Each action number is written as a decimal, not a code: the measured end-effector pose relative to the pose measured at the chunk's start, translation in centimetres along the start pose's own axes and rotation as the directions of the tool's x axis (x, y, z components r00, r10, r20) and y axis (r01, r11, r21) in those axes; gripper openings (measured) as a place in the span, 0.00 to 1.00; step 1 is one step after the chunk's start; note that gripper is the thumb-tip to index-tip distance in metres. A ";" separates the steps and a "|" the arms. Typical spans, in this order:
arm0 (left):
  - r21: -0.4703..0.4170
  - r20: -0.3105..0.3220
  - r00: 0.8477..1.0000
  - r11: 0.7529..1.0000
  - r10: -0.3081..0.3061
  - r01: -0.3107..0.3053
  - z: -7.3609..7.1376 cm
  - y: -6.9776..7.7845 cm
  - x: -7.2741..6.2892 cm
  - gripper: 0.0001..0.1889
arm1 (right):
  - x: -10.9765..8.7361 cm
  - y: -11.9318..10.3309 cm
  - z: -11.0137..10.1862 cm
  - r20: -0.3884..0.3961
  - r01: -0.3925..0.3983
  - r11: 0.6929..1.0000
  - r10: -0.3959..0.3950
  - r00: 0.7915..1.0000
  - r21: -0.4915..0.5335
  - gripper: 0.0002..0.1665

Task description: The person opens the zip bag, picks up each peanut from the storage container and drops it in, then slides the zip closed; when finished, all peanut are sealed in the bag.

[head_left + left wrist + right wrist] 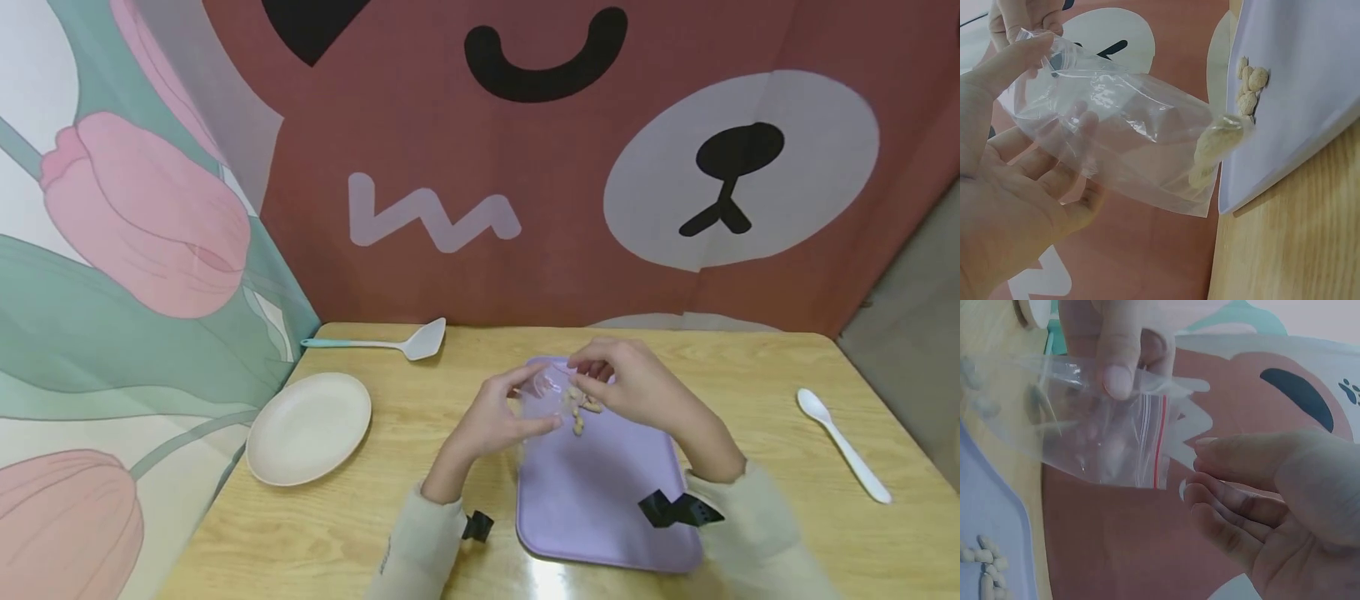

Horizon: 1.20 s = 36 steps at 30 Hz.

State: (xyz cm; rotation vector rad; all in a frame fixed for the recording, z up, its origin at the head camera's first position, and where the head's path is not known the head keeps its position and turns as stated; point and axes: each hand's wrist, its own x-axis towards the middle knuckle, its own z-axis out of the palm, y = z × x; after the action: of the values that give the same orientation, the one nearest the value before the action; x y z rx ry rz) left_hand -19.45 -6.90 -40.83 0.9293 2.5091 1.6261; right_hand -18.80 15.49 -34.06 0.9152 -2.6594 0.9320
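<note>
My left hand (491,417) holds a clear zip bag (1129,112) over the upper left of a lavender tray (600,525). Its thumb lies along the bag near the mouth, with the other fingers on the opposite side. Some peanuts (1217,147) sit in the bag's low end. A red line runs beside the zip strip (1160,444) in the right wrist view. Close to the mouth is my right hand (637,383), fingers bent and thumb near them, a small gap from the bag. Several loose peanuts (578,421) in shells lie on the tray below.
Left of the tray on the wooden table (435,500) is a cream plate (309,429). A spatula (423,340) with a blue handle lies at the back edge. At the right lies a white spoon (843,446). A printed curtain (555,275) hangs right behind the table.
</note>
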 end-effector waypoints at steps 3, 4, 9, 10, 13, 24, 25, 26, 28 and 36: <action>0.012 -0.001 1.000 1.000 0.003 -0.003 -0.1 0.0 0.1 0.37 | -0.1 0.5 -0.3 0.006 -0.017 1.000 0.017 1.000 -0.005 0.10; 0.016 0.002 1.000 1.000 0.001 -0.001 -0.2 0.1 0.1 0.37 | -0.1 0.6 -0.4 0.005 -0.023 1.000 0.023 1.000 -0.007 0.10; 0.042 0.011 1.000 0.999 0.001 -0.001 -0.6 0.4 0.3 0.38 | -0.3 1.6 -0.5 -0.016 -0.056 0.998 0.055 0.998 -0.015 0.10; 0.047 0.008 1.000 0.999 0.006 -0.006 -0.7 0.5 0.3 0.38 | -0.3 1.8 -0.4 -0.021 -0.067 0.998 0.066 0.998 -0.018 0.09; 0.058 0.000 1.000 0.998 0.021 -0.021 -0.9 0.6 0.4 0.37 | -0.3 2.7 -0.2 -0.028 -0.105 0.994 0.104 0.994 -0.033 0.09; 0.037 0.002 1.000 0.999 -0.001 0.001 -1.0 0.8 0.5 0.36 | -0.9 7.1 1.4 -0.041 -0.198 0.976 0.195 0.980 -0.088 0.08; 0.035 0.001 1.000 0.999 -0.006 0.006 -1.1 0.8 0.4 0.36 | -1.0 7.4 1.5 -0.043 -0.205 0.974 0.202 0.978 -0.092 0.08; 0.032 0.001 1.000 0.999 -0.011 0.011 -1.1 0.8 0.4 0.36 | -1.0 7.7 1.7 -0.044 -0.212 0.973 0.209 0.977 -0.095 0.08; 0.032 -0.001 1.000 0.999 -0.017 0.018 -1.2 0.7 0.3 0.36 | -1.1 8.3 2.0 -0.041 -0.231 0.969 0.228 0.973 -0.092 0.09; 0.027 -0.009 1.000 1.000 -0.010 0.010 -1.2 0.3 0.1 0.37 | -1.1 9.9 3.2 -0.015 -0.289 0.951 0.289 0.957 -0.115 0.10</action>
State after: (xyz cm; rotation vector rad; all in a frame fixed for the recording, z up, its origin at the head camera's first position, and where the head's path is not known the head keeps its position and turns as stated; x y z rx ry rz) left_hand -19.78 -7.82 -40.01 0.9122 2.5437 1.6013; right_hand -23.85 20.17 -41.99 0.5093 -2.8647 0.8183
